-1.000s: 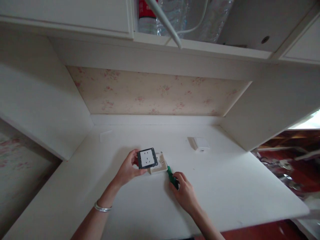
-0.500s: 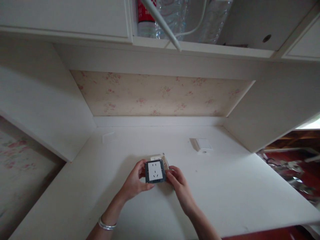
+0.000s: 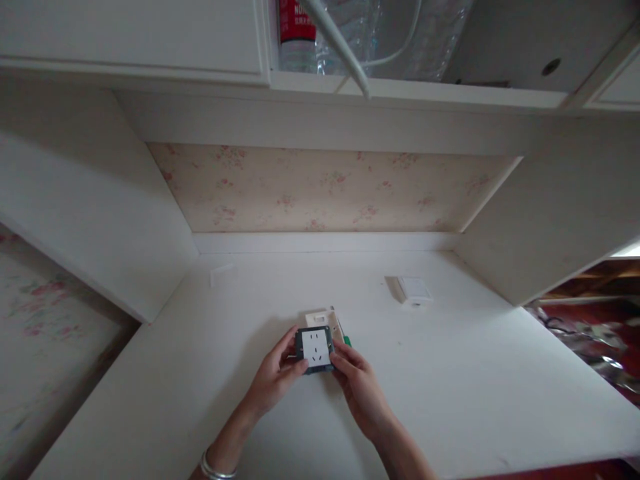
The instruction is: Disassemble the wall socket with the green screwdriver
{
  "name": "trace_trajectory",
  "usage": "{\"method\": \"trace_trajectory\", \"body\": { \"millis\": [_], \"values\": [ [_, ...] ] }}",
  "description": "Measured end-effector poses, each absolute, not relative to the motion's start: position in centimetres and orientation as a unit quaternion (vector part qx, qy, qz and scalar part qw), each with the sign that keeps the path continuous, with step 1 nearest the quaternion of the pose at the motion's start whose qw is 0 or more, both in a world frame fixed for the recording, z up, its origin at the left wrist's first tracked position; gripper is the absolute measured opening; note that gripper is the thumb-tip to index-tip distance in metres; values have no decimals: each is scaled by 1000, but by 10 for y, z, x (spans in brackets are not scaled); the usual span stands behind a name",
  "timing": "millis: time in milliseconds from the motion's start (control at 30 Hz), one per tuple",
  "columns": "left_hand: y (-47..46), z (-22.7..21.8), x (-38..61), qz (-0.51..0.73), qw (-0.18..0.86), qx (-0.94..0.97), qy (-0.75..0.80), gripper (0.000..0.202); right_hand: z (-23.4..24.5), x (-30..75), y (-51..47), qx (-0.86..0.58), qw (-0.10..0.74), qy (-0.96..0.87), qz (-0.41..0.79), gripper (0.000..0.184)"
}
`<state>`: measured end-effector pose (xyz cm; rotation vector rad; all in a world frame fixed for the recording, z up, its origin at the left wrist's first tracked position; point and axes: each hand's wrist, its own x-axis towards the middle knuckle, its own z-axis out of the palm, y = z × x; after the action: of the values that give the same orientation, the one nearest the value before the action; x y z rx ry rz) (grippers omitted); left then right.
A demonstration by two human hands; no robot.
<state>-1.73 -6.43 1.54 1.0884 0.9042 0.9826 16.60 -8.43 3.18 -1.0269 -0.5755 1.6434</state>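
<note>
**Socket held two-handed, just in front of its box**

Grip: left hand [image 3: 274, 373] and right hand [image 3: 357, 383] both grasp the socket [image 3: 316, 349] by its sides, thumbs on the front, face up toward the wearer. It covers the near part of a white box [image 3: 317, 319] on the bench [image 3: 450, 387]; can't tell if they touch.

To hold it well, I'd keep fingers on the dark rim, thumbs off the slots, both sides level. Green piece [image 3: 347, 341] pokes out just past the right fingers; can't tell if held or lying there. I'd keep it clear of the rim.

Further out: white block [image 3: 414, 289] on the bench, to the right. Shelf above: bottle [image 3: 298, 33], red label, white letters, looks like "NON", rest cut off. Smaller characters below too blurred for me. No writing readable on the socket.
</note>
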Motion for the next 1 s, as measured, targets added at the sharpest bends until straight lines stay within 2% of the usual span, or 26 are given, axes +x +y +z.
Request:
{"method": "trace_trajectory", "body": {
  "millis": [333, 700, 900, 1000],
  "values": [
    [-62, 23, -8, 472, 606, 467, 438, 59, 30, 166, -82, -431, 547, -227, 680, 42],
    [-65, 31, -6, 501, 608, 400, 467, 57, 27, 161, -81, -419, 553, -245, 677, 42],
    [-67, 28, -8, 521, 583, 393, 484, 45, 21, 154, -83, -424, 572, -262, 651, 53],
    [-68, 20, -9, 520, 595, 366, 491, 41, 18, 151, -85, -441, 575, -300, 621, 53]
  ]
}}
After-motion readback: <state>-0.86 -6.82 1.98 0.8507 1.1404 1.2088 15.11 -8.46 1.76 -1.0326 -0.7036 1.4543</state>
